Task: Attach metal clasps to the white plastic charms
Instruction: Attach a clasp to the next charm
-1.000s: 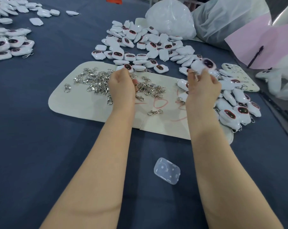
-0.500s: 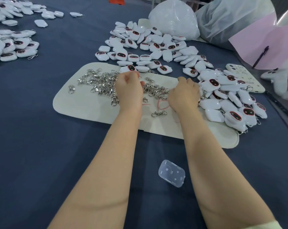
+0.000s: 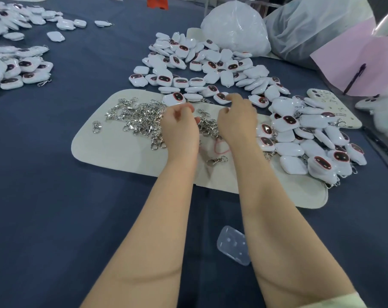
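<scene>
A dark blue tablecloth (image 3: 55, 196) carries a cream mat (image 3: 113, 150). White plastic charms (image 3: 210, 63) lie heaped beyond the mat and along its right edge. Metal clasps (image 3: 141, 118) are piled on the mat. The left hand (image 3: 180, 130) curls over the clasps; I cannot tell whether it holds one. The right hand (image 3: 238, 123) hovers beside it, its fingers loosely bent and holding nothing.

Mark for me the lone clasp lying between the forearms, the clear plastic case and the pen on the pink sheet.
lone clasp (image 3: 217, 160), head view, middle of its body.
clear plastic case (image 3: 232, 246), head view, centre of its visible face.
pen (image 3: 354, 78), head view, middle of the barrel.
</scene>
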Available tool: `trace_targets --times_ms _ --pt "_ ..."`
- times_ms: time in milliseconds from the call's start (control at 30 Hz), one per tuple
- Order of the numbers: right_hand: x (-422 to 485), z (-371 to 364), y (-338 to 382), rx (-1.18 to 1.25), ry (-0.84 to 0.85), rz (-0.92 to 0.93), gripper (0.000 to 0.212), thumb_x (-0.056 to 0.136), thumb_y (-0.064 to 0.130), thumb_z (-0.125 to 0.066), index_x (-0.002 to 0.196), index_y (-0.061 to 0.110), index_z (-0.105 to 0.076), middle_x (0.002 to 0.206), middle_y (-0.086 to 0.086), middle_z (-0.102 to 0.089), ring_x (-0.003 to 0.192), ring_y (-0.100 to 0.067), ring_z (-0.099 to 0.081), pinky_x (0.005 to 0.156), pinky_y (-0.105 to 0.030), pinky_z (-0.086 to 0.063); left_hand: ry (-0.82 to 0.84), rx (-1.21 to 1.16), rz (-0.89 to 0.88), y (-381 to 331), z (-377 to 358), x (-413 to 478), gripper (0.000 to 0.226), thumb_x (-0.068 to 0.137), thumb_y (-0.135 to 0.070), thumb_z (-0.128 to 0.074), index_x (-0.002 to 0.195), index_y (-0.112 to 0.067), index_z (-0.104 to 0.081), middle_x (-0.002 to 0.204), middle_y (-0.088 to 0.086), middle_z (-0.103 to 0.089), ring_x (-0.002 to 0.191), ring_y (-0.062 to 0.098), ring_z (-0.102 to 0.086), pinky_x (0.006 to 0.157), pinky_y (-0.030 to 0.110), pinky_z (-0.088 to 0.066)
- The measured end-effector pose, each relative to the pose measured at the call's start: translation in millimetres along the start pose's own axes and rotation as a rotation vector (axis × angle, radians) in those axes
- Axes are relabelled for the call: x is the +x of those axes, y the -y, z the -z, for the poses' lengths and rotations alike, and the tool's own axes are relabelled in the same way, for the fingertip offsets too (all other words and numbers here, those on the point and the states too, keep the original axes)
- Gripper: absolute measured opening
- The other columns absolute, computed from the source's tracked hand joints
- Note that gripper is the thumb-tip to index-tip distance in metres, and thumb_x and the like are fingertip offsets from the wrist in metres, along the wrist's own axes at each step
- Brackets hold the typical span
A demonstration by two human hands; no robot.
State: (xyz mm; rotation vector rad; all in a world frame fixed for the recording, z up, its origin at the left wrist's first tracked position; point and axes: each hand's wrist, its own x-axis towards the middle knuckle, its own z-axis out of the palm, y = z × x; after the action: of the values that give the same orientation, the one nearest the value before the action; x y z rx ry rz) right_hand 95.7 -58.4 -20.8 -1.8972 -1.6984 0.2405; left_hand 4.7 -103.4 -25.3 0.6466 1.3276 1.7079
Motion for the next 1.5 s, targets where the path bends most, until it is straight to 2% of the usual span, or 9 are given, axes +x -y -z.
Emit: trace_targets --times_ms 200,300,600,667,767,933,1067,1267,1500 --pt "39 -25 10 0.034 0.152 -0.054 0.049 0.095 0.023 -0.042 0.144 0.029 -0.036 0.156 -0.019 -0.015 0.142 -0.035 -0.019 0.116 -0.043 -0.018 -0.005 0.01 0.01 -2 -21 13 0.018 0.091 -0.006 -0.044 0.082 -0.014 -0.057 0.071 -0.007 -0.058 0.066 0.014 -0.056 0.067 0.03 -0.044" --pt "50 -34 8 -0.052 0.189 -0.072 0.049 0.095 0.025 -0.043 0.143 0.031 -0.037 0.155 -0.012 -0.021 0.14 -0.032 -0.024 0.116 -0.045 -0.017 0.016 0.033 0.009 -4 -31 20 0.013 0.092 -0.009 -0.045 0.088 -0.012 -0.057 0.081 -0.004 -0.06 0.077 0.018 -0.058 0.074 0.034 -0.046" --pt "50 -25 0 0.072 -0.01 -0.093 0.024 0.092 0.018 -0.05 0.116 0.02 -0.054 0.136 -0.01 -0.039 0.124 -0.028 -0.037 0.101 -0.032 -0.029 0.033 0.041 0.028 -5 -31 22 0.01 0.093 -0.009 -0.046 0.094 -0.011 -0.055 0.076 -0.007 -0.058 0.067 0.012 -0.056 0.07 0.03 -0.047" --pt "49 -9 3 0.249 -0.071 -0.066 0.027 0.091 0.023 -0.055 0.117 0.018 -0.052 0.125 -0.005 -0.05 0.117 -0.018 -0.047 0.099 -0.025 -0.036 0.033 0.05 0.032 -7 -26 22 0.008 0.093 -0.012 -0.047 0.091 -0.014 -0.055 0.076 -0.006 -0.057 0.071 0.013 -0.058 0.078 0.034 -0.05" --pt "30 19 14 0.6 -0.029 0.04 0.041 0.083 0.024 -0.068 0.119 0.015 -0.05 0.096 0.01 -0.055 0.08 0.012 -0.054 0.07 -0.004 -0.041 0.1 0.039 0.085 -13 -17 21 0.011 0.094 -0.024 -0.053 0.093 -0.014 -0.056 0.08 -0.003 -0.059 0.075 0.015 -0.06 0.084 0.036 -0.052" --pt "-14 35 23 0.357 0.274 0.281 0.044 0.081 0.009 -0.058 0.123 0.02 -0.05 0.112 0.001 -0.057 0.092 -0.014 -0.057 0.086 -0.031 -0.051 0.254 0.066 0.185 -19 -6 6 0.016 0.09 -0.023 -0.06 0.082 -0.01 -0.062 0.077 0.007 -0.067 0.058 0.013 -0.064 0.058 0.028 -0.057" --pt "-26 42 9 0.438 0.463 0.214 0.057 0.082 0.016 -0.066 0.134 0.026 -0.044 0.123 0.004 -0.054 0.1 -0.01 -0.061 0.081 -0.023 -0.051 0.154 0.008 0.195 -15 8 2 0.009 0.086 0.0 -0.051 0.088 -0.007 -0.057 0.076 0.01 -0.063 0.062 0.021 -0.063 0.065 0.033 -0.059" --pt "-29 18 -7 -0.066 0.312 0.154 0.041 0.085 0.028 -0.061 0.125 0.022 -0.058 0.123 -0.009 -0.051 0.113 -0.03 -0.051 0.095 -0.04 -0.044 0.148 -0.215 0.235 -6 12 -5 0.004 0.088 -0.003 -0.056 0.091 -0.004 -0.053 0.079 0.008 -0.064 0.059 0.012 -0.069 0.049 0.019 -0.052" --pt "-29 -5 -7 -0.005 0.156 0.136 0.018 0.091 0.029 -0.059 0.104 0.017 -0.06 0.109 -0.009 -0.059 0.102 -0.028 -0.054 0.082 -0.035 -0.04 0.108 -0.258 0.133 -6 9 0 0.028 0.092 -0.002 -0.05 0.118 -0.012 -0.045 0.087 0.009 -0.065 0.065 0.014 -0.07 0.053 0.019 -0.052"
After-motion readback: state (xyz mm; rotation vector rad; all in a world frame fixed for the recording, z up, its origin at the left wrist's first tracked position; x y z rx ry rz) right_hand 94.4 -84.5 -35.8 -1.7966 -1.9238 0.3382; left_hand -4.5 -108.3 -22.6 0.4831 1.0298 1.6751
